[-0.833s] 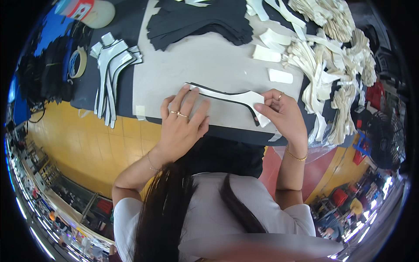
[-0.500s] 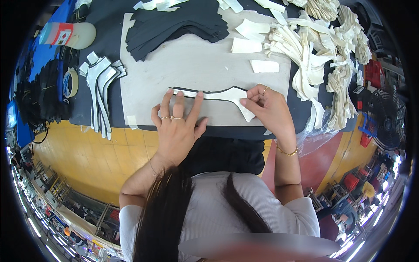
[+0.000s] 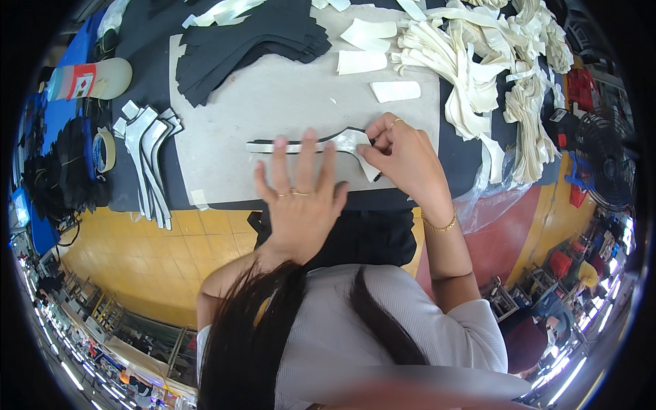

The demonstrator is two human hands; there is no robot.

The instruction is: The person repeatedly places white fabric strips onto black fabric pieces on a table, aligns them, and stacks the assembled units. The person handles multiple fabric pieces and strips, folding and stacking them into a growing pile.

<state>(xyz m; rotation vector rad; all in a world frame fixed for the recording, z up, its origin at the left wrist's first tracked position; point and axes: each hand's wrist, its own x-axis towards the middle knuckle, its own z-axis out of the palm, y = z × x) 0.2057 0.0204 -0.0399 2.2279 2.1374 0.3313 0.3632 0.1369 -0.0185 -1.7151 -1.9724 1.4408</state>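
A long curved cream strip (image 3: pixel 345 141) with a black edge lies on a grey board (image 3: pixel 273 102) on the table. My left hand (image 3: pixel 301 195) lies flat with fingers spread, its fingertips pressing the strip's left half onto the board. My right hand (image 3: pixel 400 154) pinches the strip's wide right end between thumb and fingers. Part of the strip is hidden under my fingers.
A stack of black cut pieces (image 3: pixel 253 37) lies at the board's far edge. Heaps of cream strips (image 3: pixel 478 61) fill the right side, with loose cream pieces (image 3: pixel 395 90) nearby. A pile of finished strips (image 3: pixel 147 160), a tape roll (image 3: pixel 104 150) and a bottle (image 3: pixel 92 78) sit left. A fan (image 3: pixel 605 171) stands at the right.
The view has shifted, so the board and strip sit lower and more central. My left hand's fingers have spread flatter along the strip; my right hand keeps hold of its right end.
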